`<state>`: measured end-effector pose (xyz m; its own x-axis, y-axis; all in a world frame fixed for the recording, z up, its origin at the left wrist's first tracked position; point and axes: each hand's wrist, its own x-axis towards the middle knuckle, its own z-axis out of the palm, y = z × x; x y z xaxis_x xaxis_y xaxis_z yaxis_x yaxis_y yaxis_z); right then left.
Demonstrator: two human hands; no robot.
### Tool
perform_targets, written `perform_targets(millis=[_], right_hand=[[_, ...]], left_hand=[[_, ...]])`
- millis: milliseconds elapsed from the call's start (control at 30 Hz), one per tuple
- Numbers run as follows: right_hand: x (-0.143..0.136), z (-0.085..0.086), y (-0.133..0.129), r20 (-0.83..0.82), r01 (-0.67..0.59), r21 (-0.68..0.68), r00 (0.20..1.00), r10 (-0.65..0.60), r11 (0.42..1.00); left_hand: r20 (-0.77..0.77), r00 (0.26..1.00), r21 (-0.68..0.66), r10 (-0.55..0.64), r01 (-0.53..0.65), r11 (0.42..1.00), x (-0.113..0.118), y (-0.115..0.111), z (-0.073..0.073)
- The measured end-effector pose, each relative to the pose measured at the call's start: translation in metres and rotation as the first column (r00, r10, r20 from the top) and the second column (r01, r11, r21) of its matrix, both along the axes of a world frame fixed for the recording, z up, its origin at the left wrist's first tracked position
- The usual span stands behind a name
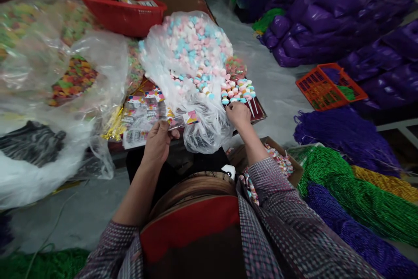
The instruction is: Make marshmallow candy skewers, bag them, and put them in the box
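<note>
My left hand (160,139) pinches a small clear plastic bag (176,122) with a colourful printed top, held level above the table's front edge. More printed clear bags (140,115) lie in a pile just beyond that hand. My right hand (239,114) is closed at the near side of a group of marshmallow lollipops (240,89) in pink, white and blue. Its fingertips touch the lollipops' lower ends; what they grip is hidden. White sticks (252,107) point toward me beside it. Between my hands, a large clear bag of marshmallows (199,39) spills open.
Bags of gummy candy (75,76) cover the table's left, with a red basin (124,11) behind. Gold twist ties (115,127) lie by the printed bags. A cardboard box of wrapped candy (281,159) stands at my right. Bead strands (352,187), an orange basket (329,87) and purple sacks (326,18) occupy the floor.
</note>
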<state>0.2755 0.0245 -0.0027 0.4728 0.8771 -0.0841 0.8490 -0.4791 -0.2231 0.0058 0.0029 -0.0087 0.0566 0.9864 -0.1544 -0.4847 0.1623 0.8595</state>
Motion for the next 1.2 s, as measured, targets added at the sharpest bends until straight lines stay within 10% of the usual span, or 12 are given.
perform_targets(millis=[400,733,1033,1200], right_hand=[[0.016,-0.008,-0.011,-0.087,0.12,0.252,0.991,-0.101,0.96],[0.004,-0.002,-0.05,-0.111,-0.193,0.683,0.925,0.362,0.704],[-0.041,0.006,-0.075,-0.124,-0.408,0.608,0.799,0.589,0.681],[-0.058,0.011,-0.081,-0.168,-0.407,0.603,0.776,0.608,0.686]], left_hand=[[0.058,0.998,-0.011,0.02,-0.02,1.0,-0.009,0.007,0.003],[0.192,0.979,-0.016,0.067,-0.066,0.998,-0.01,0.013,-0.001],[0.062,0.998,0.35,0.02,-0.04,0.936,0.006,0.018,0.036],[-0.086,0.996,0.237,0.027,-0.006,0.972,0.01,0.018,0.032]])
